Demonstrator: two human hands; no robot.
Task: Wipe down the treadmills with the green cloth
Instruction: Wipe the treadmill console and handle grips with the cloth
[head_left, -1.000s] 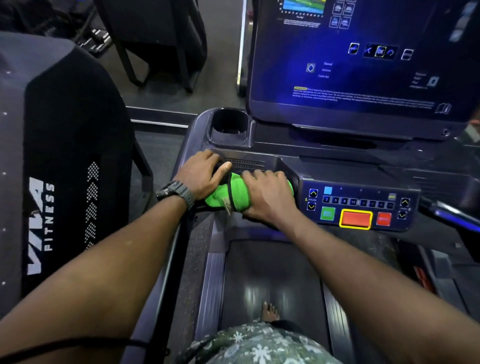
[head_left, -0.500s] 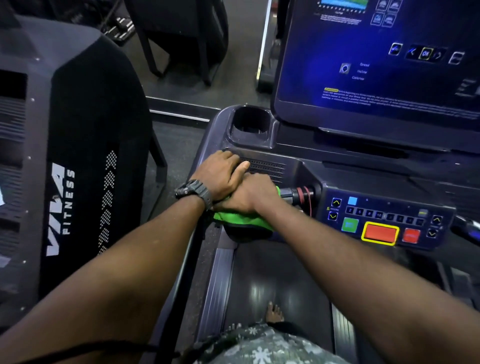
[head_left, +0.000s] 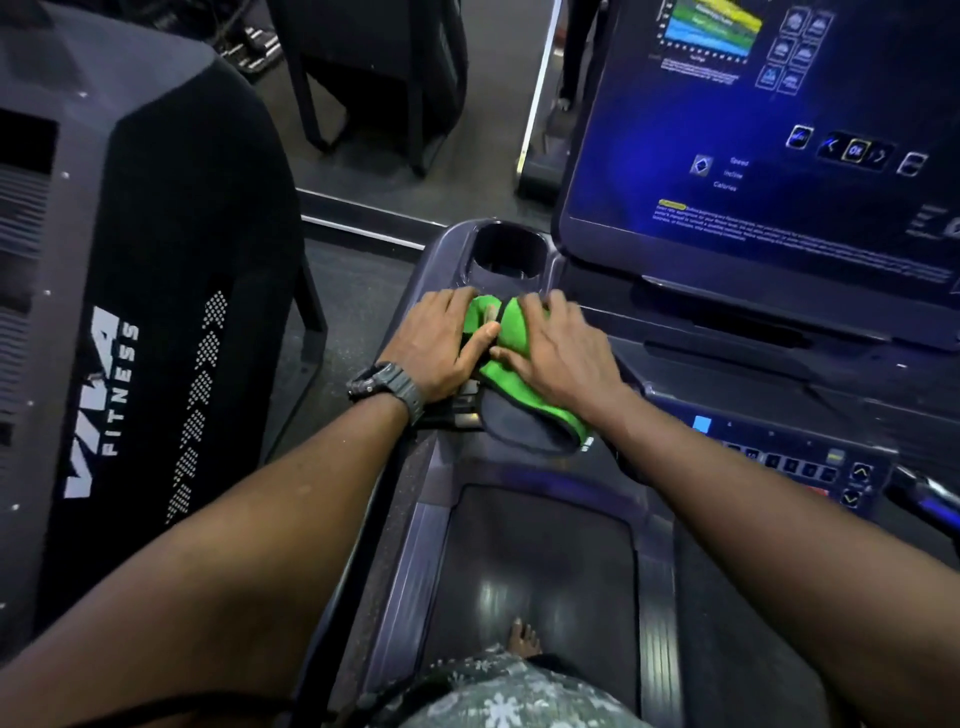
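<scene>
- Treadmill (head_left: 540, 561) fills the frame; lit blue console screen (head_left: 769, 135) upper right, cup holder (head_left: 509, 249) at the console's left corner.
- Second machine (head_left: 130, 291) marked VIVA FITNESS stands to the left.
- Green cloth (head_left: 511, 353) lies bunched on the console just below the cup holder, its dark-edged lower end draping toward the belt.
- Left hand (head_left: 441, 345), watch on wrist, presses the cloth's left side, fingers flat, thumb across it.
- Right hand (head_left: 563, 348) presses the right side, fingers spread flat.
</scene>
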